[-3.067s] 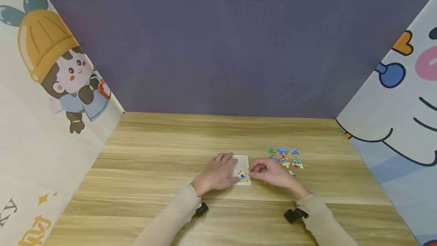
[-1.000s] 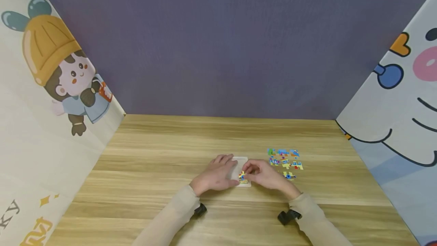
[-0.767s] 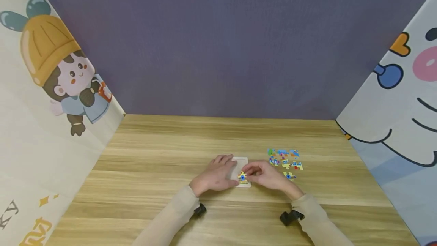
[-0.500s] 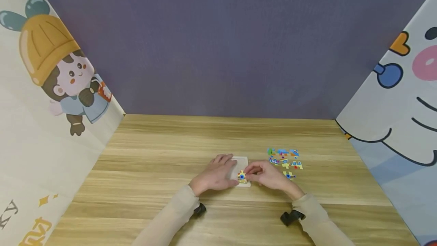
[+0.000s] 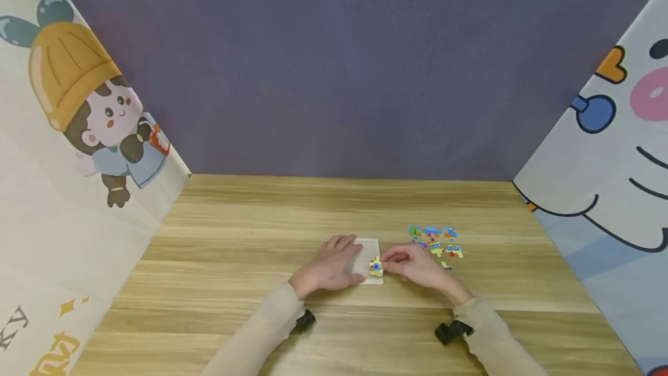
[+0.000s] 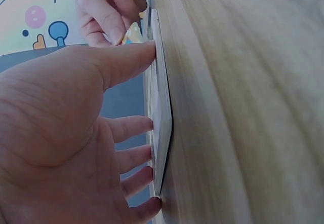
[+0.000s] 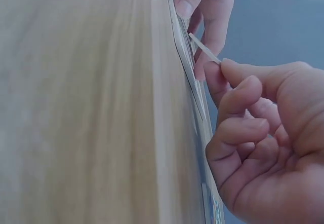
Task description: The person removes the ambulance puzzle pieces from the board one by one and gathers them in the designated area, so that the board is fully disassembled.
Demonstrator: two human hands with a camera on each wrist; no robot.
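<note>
A white puzzle tray lies flat on the wooden table. My left hand rests on its left side with fingers spread; in the left wrist view the thumb and fingertips touch the tray's rim. Between thumb and index finger, my right hand pinches a yellow jigsaw piece with a blue round mark. The piece is over the tray's near right corner. Seen edge-on in the right wrist view, the jigsaw piece slants, its far end close to the tray. Whether it touches cannot be told.
Several loose jigsaw pieces lie in rough rows to the right of the tray, some partly behind my right hand. A dark blue panel closes off the back of the table. Printed cartoon panels stand left and right.
Over the last half second my right hand has shifted a little to the right, and the pinched jigsaw piece has moved right and slightly away with it. My left hand stays in place.
</note>
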